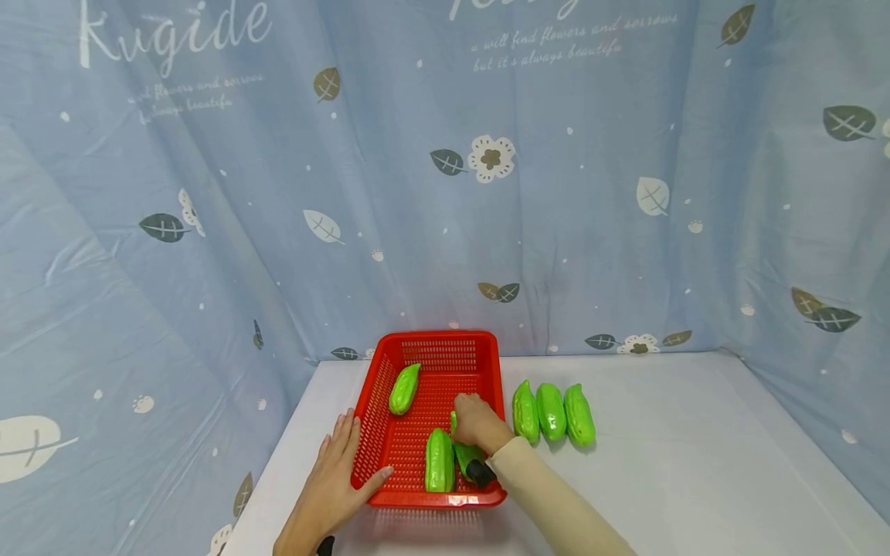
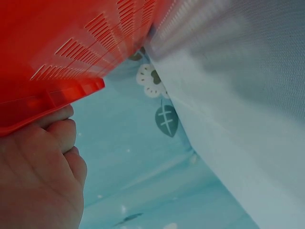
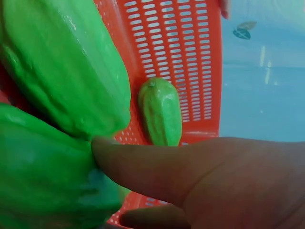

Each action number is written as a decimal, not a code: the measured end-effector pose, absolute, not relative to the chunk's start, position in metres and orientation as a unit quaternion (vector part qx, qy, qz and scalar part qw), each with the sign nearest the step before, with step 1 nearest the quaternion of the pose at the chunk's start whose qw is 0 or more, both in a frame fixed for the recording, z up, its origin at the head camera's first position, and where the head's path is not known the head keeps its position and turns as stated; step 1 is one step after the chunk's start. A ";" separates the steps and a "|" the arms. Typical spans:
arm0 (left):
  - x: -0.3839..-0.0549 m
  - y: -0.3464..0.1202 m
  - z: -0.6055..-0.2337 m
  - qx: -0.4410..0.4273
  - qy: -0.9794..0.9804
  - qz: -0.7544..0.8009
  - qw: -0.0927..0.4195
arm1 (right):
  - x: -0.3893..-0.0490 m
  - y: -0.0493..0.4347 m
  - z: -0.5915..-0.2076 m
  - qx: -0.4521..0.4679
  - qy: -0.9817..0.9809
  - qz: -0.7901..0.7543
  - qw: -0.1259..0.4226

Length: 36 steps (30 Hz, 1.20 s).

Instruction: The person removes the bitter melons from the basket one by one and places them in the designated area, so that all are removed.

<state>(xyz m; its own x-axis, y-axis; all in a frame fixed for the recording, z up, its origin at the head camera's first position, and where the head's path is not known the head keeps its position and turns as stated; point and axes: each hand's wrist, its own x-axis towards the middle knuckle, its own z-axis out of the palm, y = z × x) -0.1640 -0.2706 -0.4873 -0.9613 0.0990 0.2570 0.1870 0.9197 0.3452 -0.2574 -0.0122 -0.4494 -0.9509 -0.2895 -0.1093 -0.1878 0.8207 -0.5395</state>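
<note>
At the far left the blue curtain (image 1: 229, 255), printed with leaves and flowers, drops beside the white table (image 1: 688, 455). The left hand (image 1: 338, 477) lies against the left rim of the red basket (image 1: 417, 500), its fingers extended along the outside and its thumb stretched wide over the front corner.

Inside the basket, toward the back left, lies the back gourd (image 1: 405, 390): bright lime green, plump at its near end and drawn out to a narrow, bent tip at the other. In the right wrist view its blunt end shows a small stub and shallow lengthwise furrows.

Farther right, near the front wall, the front gourd (image 1: 439, 462) lies lengthwise, stout and glossy, with long ridges and a pale streak of light on its skin. Just beside it is the held gourd (image 1: 464, 459), mostly hidden, of the same vivid green, its surface softly ribbed. The right hand (image 1: 480, 421), below a cream sleeve (image 1: 556, 494), grips it, thumb pressed to its side.

Right of the basket, on the table, three more rest side by side: the left gourd (image 1: 525, 413) with a pointed tip, the middle gourd (image 1: 551, 413) with a rounder end, and the right gourd (image 1: 579, 417), tilted slightly, its skin shiny and lightly bumpy.
</note>
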 end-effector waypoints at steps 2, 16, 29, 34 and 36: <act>-0.164 -0.271 -0.488 -0.072 -0.973 -0.187 0.117 | -0.258 -0.012 -0.450 -0.129 0.948 -0.276 0.094; -0.163 -0.270 -0.487 -0.073 -0.971 -0.193 0.116 | -0.258 -0.010 -0.453 -0.114 0.938 -0.315 0.089; -0.161 -0.270 -0.485 -0.069 -0.971 -0.202 0.109 | -0.254 -0.004 -0.444 -0.131 0.921 -0.363 0.053; -0.162 -0.269 -0.485 -0.070 -0.972 -0.194 0.109 | -0.255 0.001 -0.443 -0.157 0.906 -0.391 0.030; -0.162 -0.269 -0.484 -0.072 -0.974 -0.186 0.112 | -0.255 0.004 -0.442 -0.167 0.899 -0.404 0.032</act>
<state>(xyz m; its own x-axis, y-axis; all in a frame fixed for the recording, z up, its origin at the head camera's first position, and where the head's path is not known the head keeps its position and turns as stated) -0.1621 -0.2693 -0.4844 -0.9648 0.0982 0.2438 0.1812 0.9204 0.3463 -0.2554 0.0039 -0.4423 -0.9421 -0.3260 0.0783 -0.2748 0.6172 -0.7372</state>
